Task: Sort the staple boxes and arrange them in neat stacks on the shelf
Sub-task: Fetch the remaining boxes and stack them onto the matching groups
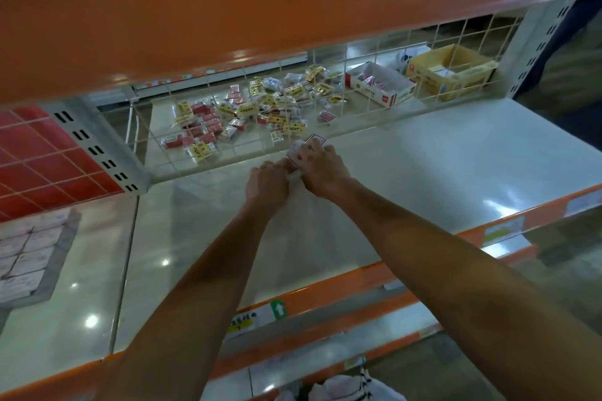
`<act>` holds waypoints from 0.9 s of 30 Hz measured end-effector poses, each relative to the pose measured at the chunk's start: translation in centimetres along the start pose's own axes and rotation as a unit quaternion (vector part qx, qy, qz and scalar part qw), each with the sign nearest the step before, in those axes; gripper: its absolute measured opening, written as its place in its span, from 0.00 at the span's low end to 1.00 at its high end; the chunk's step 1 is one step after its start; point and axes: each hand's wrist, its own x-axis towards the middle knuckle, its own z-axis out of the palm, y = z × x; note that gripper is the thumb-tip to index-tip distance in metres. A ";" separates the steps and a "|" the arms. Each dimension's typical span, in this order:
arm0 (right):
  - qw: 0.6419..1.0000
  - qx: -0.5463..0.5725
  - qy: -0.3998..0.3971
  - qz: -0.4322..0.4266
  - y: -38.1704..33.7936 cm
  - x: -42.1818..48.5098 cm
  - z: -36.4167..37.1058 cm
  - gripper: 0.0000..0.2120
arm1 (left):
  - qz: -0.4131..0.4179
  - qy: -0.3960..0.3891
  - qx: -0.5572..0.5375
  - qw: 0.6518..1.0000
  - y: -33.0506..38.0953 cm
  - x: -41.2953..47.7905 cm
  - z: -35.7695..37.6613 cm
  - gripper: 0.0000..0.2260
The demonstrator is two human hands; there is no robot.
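Both my arms reach deep onto the white shelf [423, 172]. My right hand [321, 169] grips a small stack of white and red staple boxes [304, 148] near the wire mesh back panel [228, 127]. My left hand [267, 179] touches the near end of the same stack, its fingers curled against it. Behind the mesh, on the far side, lies a loose heap of red, yellow and white staple boxes [247, 114].
An orange shelf [195, 10] hangs low overhead. Beyond the mesh stand an open red and white carton [379, 85] and an open yellow cardboard box [451, 72]. The shelf's orange front rail [325, 299] carries price labels. Red tiles [42, 153] show at left.
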 end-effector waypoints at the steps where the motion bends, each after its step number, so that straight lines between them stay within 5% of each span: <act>1: 1.000 0.025 0.015 0.007 0.0 0.3 0.0 0.25 | -0.004 0.005 -0.008 1.000 -0.1 0.0 0.1 0.15; 8: 0.981 0.187 0.029 0.046 0.7 1.0 -0.2 0.22 | 0.001 0.025 -0.021 0.999 -0.5 -0.1 0.0 0.18; 15: 0.970 0.227 0.055 0.068 0.7 0.9 0.2 0.15 | 0.007 0.036 -0.032 0.999 -0.7 -0.9 -0.2 0.17; 20: 0.969 0.245 0.008 0.026 0.6 -0.1 0.3 0.32 | 0.006 0.041 -0.048 0.998 -1.0 -1.8 -0.1 0.16; 27: 0.921 0.381 -0.053 0.066 0.5 -2.0 -0.5 0.23 | -0.029 0.022 -0.071 0.997 -1.9 -3.4 -0.6 0.16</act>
